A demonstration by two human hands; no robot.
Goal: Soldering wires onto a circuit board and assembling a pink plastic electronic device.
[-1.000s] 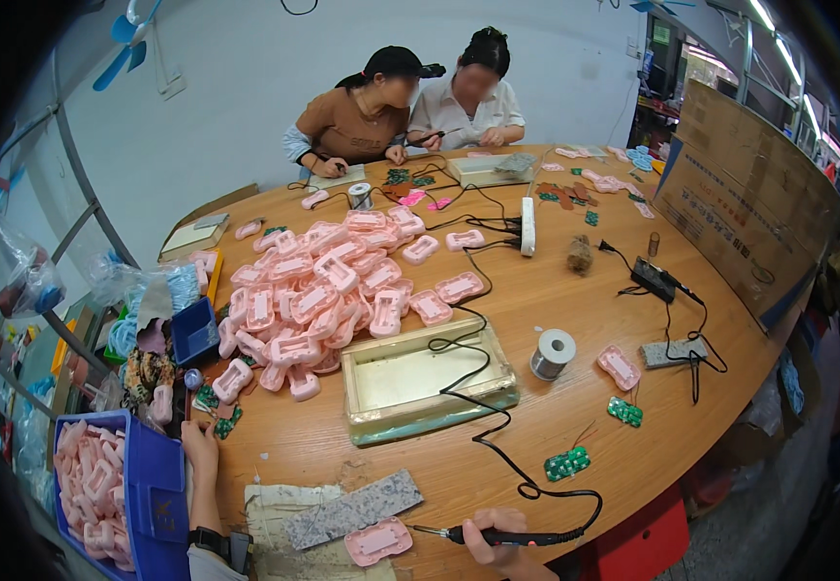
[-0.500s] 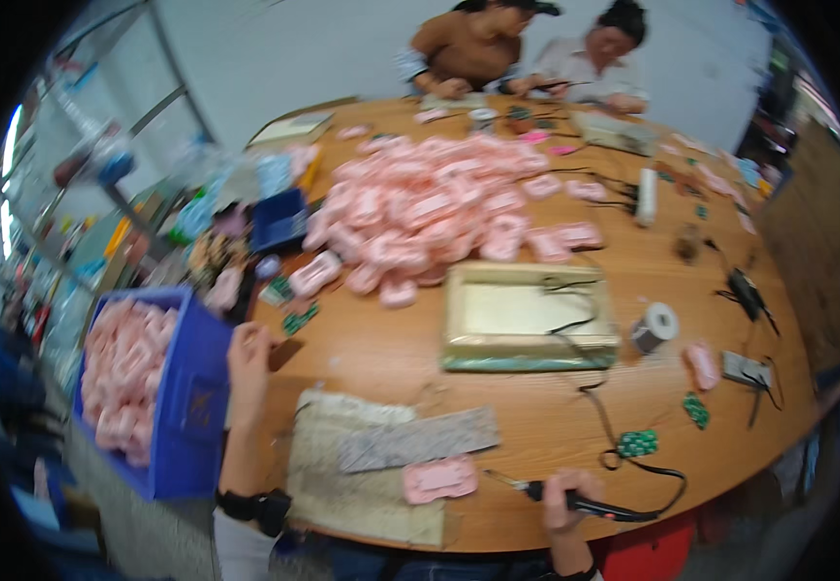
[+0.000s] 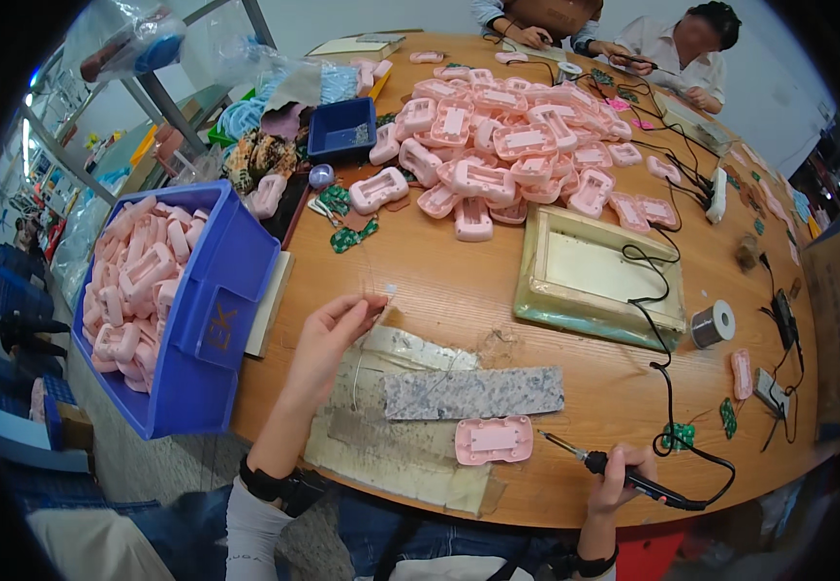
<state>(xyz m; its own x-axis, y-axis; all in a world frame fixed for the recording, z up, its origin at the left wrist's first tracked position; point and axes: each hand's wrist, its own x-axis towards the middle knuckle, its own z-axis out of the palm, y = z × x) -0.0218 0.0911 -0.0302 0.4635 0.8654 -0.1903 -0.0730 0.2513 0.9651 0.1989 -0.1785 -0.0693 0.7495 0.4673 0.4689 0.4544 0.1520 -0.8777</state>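
Note:
My left hand [image 3: 328, 334] rests on the wooden table [image 3: 459, 290] and pinches a thin strand of solder wire [image 3: 370, 312] at the fingertips. My right hand [image 3: 616, 477] grips a black soldering iron [image 3: 602, 463] near the table's front edge, its tip pointing left toward a pink plastic shell [image 3: 494, 440]. That shell lies on a worn paper mat [image 3: 391, 441], just below a grey speckled stone slab [image 3: 473, 392].
A blue bin [image 3: 202, 329] full of pink shells hangs at the table's left edge. A heap of pink shells [image 3: 497, 145] lies behind a shallow tray [image 3: 599, 276]. A solder spool [image 3: 713, 323], cables and green circuit boards lie right. Two people work at the far end.
The view has swung down and left, bringing the blue bin and the mat closer. My left hand has moved from beside the bin onto the mat. My right hand still holds the iron.

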